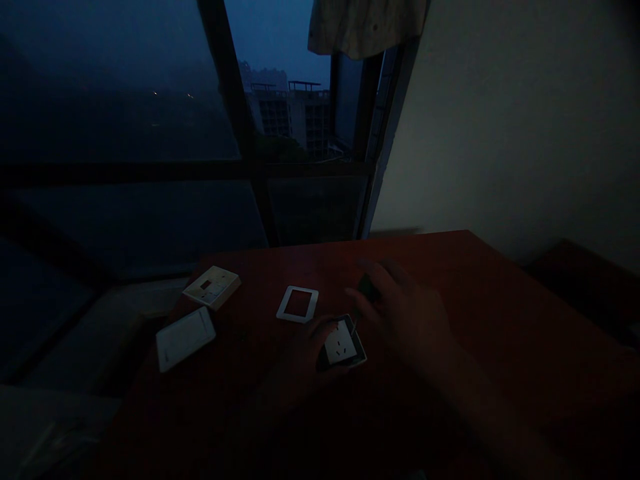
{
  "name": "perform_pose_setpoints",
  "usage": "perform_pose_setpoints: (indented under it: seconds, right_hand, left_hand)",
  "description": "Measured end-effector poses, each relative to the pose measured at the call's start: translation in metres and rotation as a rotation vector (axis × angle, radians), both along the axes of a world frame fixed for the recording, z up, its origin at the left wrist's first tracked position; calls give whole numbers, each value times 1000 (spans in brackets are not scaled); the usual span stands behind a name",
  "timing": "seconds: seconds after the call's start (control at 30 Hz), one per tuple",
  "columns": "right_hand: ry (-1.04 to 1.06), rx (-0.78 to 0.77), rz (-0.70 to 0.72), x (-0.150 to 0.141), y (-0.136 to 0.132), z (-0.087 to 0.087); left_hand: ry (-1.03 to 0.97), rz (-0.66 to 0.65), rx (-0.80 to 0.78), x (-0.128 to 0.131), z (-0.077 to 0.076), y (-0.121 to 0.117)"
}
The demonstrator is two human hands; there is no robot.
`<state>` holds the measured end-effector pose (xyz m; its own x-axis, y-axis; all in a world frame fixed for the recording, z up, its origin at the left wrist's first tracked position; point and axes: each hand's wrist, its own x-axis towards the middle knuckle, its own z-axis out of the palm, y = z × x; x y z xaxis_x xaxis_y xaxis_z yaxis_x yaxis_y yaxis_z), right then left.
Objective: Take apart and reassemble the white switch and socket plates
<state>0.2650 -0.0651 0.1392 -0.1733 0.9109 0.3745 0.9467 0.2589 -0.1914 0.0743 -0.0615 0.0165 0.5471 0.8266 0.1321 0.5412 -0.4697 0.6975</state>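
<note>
In the dim light, my left hand (305, 353) is closed around a wall socket (341, 343) with a white face, dark slots and a dark surround. My right hand (400, 303) grips the green handle of a screwdriver (367, 288). Its thin shaft slants down to the upper right edge of the socket; whether the tip sits in a screw is too dark to tell. Just beyond the socket, a white square frame (281, 311) lies flat on the table.
The reddish-brown table (500, 320) runs up to a window (125, 120) and a pale wall (525, 120). At its left edge lie a white back box (215, 287) and a white rectangular box-like thing (185, 339). A cloth (367, 27) hangs at the top.
</note>
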Motion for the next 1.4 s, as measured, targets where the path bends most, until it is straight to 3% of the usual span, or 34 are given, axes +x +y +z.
perform_pose_setpoints:
  seconds: [0.13,0.2,0.53,0.6,0.73,0.97,1.17,1.4]
  right_hand:
    - [201,-48,298,5,-5,6]
    - [272,-75,381,7,-7,8]
    - [-65,7,-49,-3,-3,3]
    - [-10,-36,18,0,-6,5]
    - [174,-140,282,7,-9,8]
    - [-28,-68,-2,4,-1,2]
    - [81,-140,216,8,-8,9]
    - [-72,-32,10,2,-6,3]
  left_hand:
    - [8,-6,14,-1,-2,1]
    - [11,-4,17,-1,-3,1]
    - [-3,-16,-12,0,1,1]
    - [-5,-12,-12,-1,0,1]
    - [0,-17,-1,-2,-2,2]
    - [7,-5,-39,-1,-3,2]
    - [-10,-2,-21,-1,-2,2]
    - [-3,-6,-30,1,3,2]
